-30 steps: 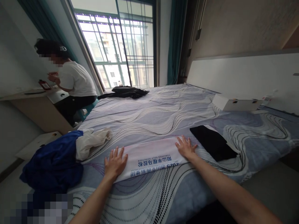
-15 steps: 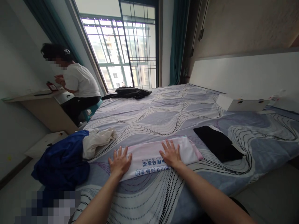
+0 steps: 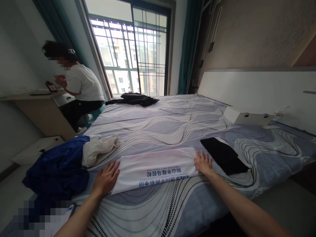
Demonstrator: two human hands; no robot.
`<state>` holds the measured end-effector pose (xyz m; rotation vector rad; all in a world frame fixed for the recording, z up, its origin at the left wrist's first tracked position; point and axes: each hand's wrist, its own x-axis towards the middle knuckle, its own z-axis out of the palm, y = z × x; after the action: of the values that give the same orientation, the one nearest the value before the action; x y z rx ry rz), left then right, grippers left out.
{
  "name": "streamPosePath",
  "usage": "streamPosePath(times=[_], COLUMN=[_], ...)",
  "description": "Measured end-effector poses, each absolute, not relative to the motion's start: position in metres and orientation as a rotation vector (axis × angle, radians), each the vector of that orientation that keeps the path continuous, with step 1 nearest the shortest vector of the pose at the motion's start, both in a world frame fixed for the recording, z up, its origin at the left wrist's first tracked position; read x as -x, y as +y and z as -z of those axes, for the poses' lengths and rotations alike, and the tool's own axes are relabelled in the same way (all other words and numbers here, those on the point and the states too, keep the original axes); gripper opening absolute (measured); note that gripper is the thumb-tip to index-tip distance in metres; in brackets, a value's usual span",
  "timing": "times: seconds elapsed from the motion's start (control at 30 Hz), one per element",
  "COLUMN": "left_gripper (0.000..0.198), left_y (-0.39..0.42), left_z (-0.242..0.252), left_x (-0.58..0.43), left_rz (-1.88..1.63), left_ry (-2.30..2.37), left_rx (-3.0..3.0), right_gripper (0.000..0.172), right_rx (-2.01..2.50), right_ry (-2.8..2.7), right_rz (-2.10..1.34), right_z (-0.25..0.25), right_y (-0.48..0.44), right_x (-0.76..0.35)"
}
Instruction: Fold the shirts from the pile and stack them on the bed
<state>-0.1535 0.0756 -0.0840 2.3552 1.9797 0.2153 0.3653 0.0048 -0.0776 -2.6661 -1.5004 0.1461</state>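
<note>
A white T-shirt [image 3: 158, 161] with blue printed lettering lies folded into a long flat strip on the bed. At its left end my left hand [image 3: 106, 177] rests open, fingers stretched out against the edge. My right hand [image 3: 203, 163] is open too, fingers spread at the strip's right end. Just beyond the right hand lies a folded black garment [image 3: 224, 156]. To the left of my left hand are a heaped blue garment [image 3: 59, 168] and a crumpled off-white cloth [image 3: 98, 149].
The bed [image 3: 158, 126] has a grey-white wavy-patterned sheet. A white box [image 3: 249, 118] stands near the headboard [image 3: 256, 87]. Black clothing [image 3: 135, 98] lies on the far edge. Another person [image 3: 84, 82] sits at a desk [image 3: 37, 108] at left.
My hands have slid apart, the left toward the shirt's left end and the right to its right end. The pink flap at the right end no longer shows.
</note>
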Motion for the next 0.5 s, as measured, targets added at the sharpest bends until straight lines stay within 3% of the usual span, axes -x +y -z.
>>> streamPosePath(times=[0.1,0.23,0.5], left_gripper=[0.057,0.058,0.061], left_y=[0.076,0.077,0.080], left_z=[0.084,0.084,0.095], left_x=[0.151,0.151,0.163], left_rz=[-0.286,-0.389,-0.695], left_ry=[1.979,1.934,1.878], left_rx=[-2.325,-2.271,-2.065], right_gripper=[0.070,0.086,0.077], right_rx=[2.421,1.784,1.563], right_ry=[-1.732,-2.282,-2.238], right_rz=[0.031,-0.196,-0.343], right_z=[0.066,0.064,0.064], right_y=[-0.011,-0.040,-0.033], right_x=[-0.312,-0.214,-0.076])
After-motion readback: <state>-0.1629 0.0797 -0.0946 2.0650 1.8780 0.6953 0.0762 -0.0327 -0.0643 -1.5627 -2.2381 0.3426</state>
